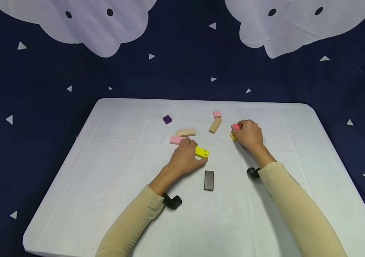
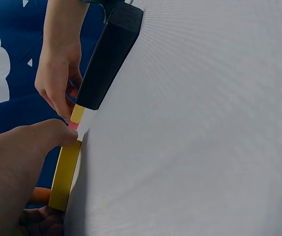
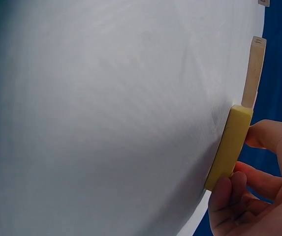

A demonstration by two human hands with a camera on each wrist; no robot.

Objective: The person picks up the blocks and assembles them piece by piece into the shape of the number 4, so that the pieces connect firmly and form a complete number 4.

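Note:
My left hand [image 1: 187, 157] spans a bright yellow block [image 1: 201, 152], thumb at one end and fingers at the other; the left wrist view shows the same yellow block [image 2: 65, 175] standing between them. Just behind that hand lies a pink block [image 1: 176, 139], partly covered by the fingers. Farther right, my right hand [image 1: 249, 135] pinches a coral-red block [image 1: 235, 126]. A second yellow block [image 1: 233, 136] sits just in front of it, near the thumb. In the right wrist view this yellow block [image 3: 230, 147] hides the red one, and fingertips touch its lower end.
A dark grey block [image 1: 209, 180] lies nearest me on the white table [image 1: 105, 171]. Two wooden blocks, one flat [image 1: 185, 132] and one slanted [image 1: 215, 125], lie beyond the left hand. Farther back are a small pink block [image 1: 217, 114] and a purple block [image 1: 167, 119].

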